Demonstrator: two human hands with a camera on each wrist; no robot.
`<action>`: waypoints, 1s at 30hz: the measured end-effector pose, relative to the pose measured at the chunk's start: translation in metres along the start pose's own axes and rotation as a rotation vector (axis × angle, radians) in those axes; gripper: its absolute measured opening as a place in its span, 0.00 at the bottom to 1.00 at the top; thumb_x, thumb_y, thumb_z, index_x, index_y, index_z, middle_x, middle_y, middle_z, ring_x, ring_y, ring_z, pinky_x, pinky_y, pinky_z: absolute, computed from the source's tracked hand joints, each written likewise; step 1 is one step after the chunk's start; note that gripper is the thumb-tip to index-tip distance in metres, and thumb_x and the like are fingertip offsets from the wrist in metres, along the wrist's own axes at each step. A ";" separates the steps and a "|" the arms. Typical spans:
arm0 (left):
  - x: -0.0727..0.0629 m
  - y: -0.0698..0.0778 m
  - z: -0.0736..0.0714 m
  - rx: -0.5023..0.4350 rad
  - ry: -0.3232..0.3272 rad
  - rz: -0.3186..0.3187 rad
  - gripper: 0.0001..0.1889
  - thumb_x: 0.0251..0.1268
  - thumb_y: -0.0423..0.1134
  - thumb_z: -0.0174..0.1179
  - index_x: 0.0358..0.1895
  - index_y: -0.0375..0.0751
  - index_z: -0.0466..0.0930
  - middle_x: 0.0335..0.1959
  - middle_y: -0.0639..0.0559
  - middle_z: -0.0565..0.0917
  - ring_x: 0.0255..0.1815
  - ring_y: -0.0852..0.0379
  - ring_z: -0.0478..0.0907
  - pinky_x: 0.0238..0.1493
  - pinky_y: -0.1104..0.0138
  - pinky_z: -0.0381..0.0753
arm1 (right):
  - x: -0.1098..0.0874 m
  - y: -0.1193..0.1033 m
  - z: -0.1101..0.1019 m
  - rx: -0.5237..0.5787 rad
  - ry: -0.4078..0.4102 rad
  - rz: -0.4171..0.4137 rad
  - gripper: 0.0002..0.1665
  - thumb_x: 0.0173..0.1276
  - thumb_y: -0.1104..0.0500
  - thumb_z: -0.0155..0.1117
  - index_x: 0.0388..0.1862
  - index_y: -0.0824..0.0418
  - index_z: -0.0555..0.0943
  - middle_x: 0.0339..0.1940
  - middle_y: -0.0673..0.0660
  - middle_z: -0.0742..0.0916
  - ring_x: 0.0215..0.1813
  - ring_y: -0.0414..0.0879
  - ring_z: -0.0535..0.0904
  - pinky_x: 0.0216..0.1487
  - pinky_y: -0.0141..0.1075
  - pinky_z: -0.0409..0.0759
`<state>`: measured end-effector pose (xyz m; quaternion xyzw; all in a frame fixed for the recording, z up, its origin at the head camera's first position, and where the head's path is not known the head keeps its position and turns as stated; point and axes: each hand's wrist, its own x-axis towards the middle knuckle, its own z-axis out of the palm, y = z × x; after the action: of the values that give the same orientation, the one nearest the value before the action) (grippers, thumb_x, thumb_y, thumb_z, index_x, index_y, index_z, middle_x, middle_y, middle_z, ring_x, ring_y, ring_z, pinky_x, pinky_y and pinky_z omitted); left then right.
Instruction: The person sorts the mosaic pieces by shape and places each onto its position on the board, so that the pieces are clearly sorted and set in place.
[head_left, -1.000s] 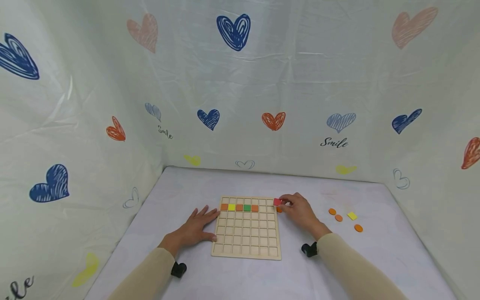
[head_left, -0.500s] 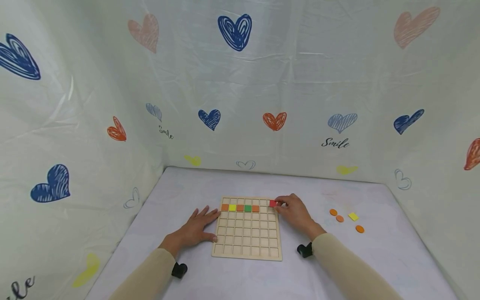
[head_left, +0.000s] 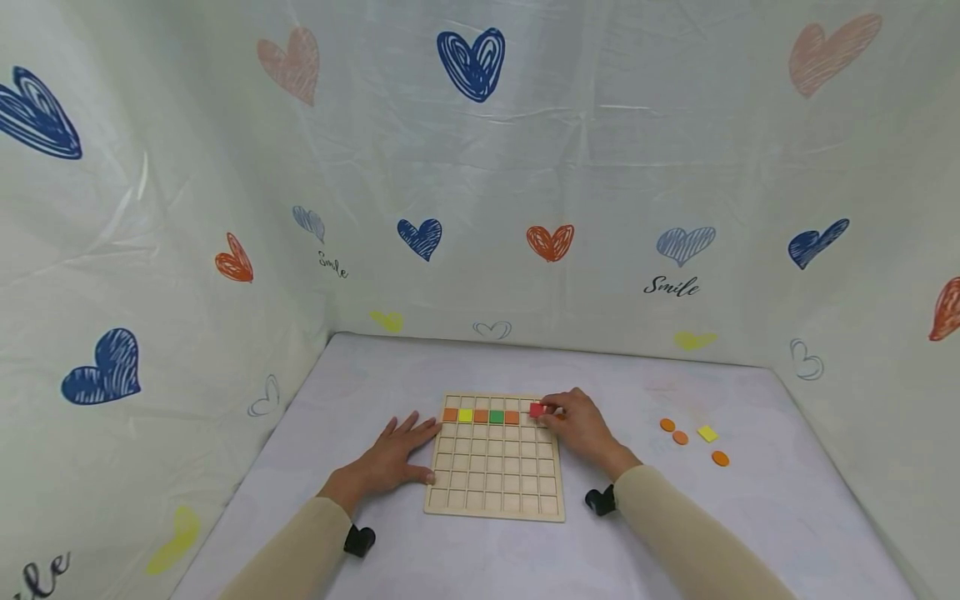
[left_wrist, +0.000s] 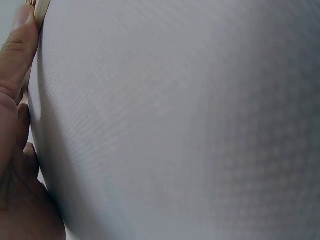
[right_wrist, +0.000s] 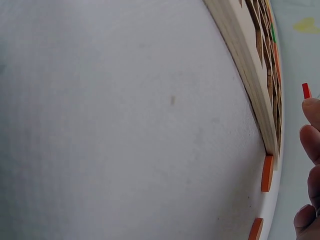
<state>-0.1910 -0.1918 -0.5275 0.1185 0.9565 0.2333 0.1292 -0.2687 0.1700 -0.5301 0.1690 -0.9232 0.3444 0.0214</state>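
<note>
A wooden grid board [head_left: 493, 515] lies on the table. In its second row sit orange, yellow, orange, green [head_left: 497, 417] and orange square tiles, side by side from the left. My right hand [head_left: 583, 427] pinches a red square tile [head_left: 537, 410] between thumb and fingertips, over the right end of that row. In the right wrist view the red tile [right_wrist: 306, 91] shows raised above the board [right_wrist: 245, 65]. My left hand [head_left: 392, 457] lies flat with fingers spread, its index fingertip and thumb at the board's left edge.
Right of the board lie several orange discs [head_left: 720, 458] and a yellow square tile [head_left: 707, 433]. In the right wrist view an orange disc [right_wrist: 267, 173] lies against the board's edge. A curtain printed with hearts [head_left: 551, 242] hangs behind the table.
My right hand has moved left with the red tile, from the board's right edge to over the right end of the tile row. The left hand has stayed in place.
</note>
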 end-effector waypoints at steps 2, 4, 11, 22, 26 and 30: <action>0.000 0.000 0.000 0.002 0.000 0.000 0.50 0.58 0.58 0.76 0.83 0.54 0.64 0.84 0.54 0.64 0.89 0.45 0.45 0.89 0.46 0.36 | 0.001 -0.001 0.001 0.001 -0.005 -0.002 0.18 0.69 0.56 0.76 0.56 0.60 0.89 0.38 0.45 0.86 0.44 0.42 0.74 0.45 0.36 0.80; 0.000 0.000 0.000 0.005 0.000 0.000 0.50 0.58 0.58 0.76 0.83 0.54 0.64 0.84 0.54 0.64 0.89 0.45 0.45 0.89 0.45 0.36 | 0.001 -0.002 0.002 -0.001 -0.010 -0.006 0.18 0.70 0.56 0.75 0.56 0.60 0.89 0.37 0.45 0.85 0.43 0.42 0.74 0.43 0.35 0.79; -0.001 0.001 0.000 0.001 -0.002 -0.008 0.50 0.58 0.58 0.76 0.83 0.55 0.64 0.84 0.55 0.64 0.90 0.45 0.44 0.89 0.45 0.36 | 0.005 -0.008 0.005 -0.008 -0.040 0.001 0.16 0.69 0.54 0.76 0.53 0.58 0.89 0.33 0.44 0.82 0.41 0.42 0.71 0.40 0.35 0.75; -0.001 0.000 0.000 -0.002 -0.003 -0.006 0.49 0.58 0.58 0.75 0.83 0.55 0.63 0.85 0.56 0.63 0.90 0.46 0.44 0.89 0.46 0.36 | 0.007 -0.013 0.011 -0.057 -0.047 -0.025 0.16 0.70 0.55 0.75 0.53 0.60 0.89 0.29 0.44 0.79 0.38 0.41 0.70 0.35 0.32 0.72; -0.001 0.000 0.000 -0.008 -0.004 -0.002 0.49 0.58 0.58 0.75 0.83 0.55 0.63 0.85 0.55 0.63 0.90 0.45 0.44 0.89 0.46 0.35 | 0.007 -0.014 0.012 -0.069 -0.044 -0.040 0.16 0.71 0.55 0.75 0.54 0.60 0.89 0.29 0.44 0.80 0.38 0.40 0.70 0.36 0.32 0.72; -0.001 0.000 0.000 -0.008 -0.004 -0.003 0.50 0.58 0.59 0.76 0.83 0.55 0.63 0.85 0.56 0.63 0.90 0.46 0.44 0.89 0.46 0.35 | 0.008 -0.014 0.012 -0.078 -0.044 -0.040 0.16 0.71 0.55 0.74 0.54 0.60 0.89 0.29 0.44 0.80 0.38 0.40 0.70 0.37 0.32 0.73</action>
<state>-0.1905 -0.1923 -0.5277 0.1170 0.9555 0.2365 0.1319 -0.2708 0.1496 -0.5291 0.1940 -0.9327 0.3038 0.0147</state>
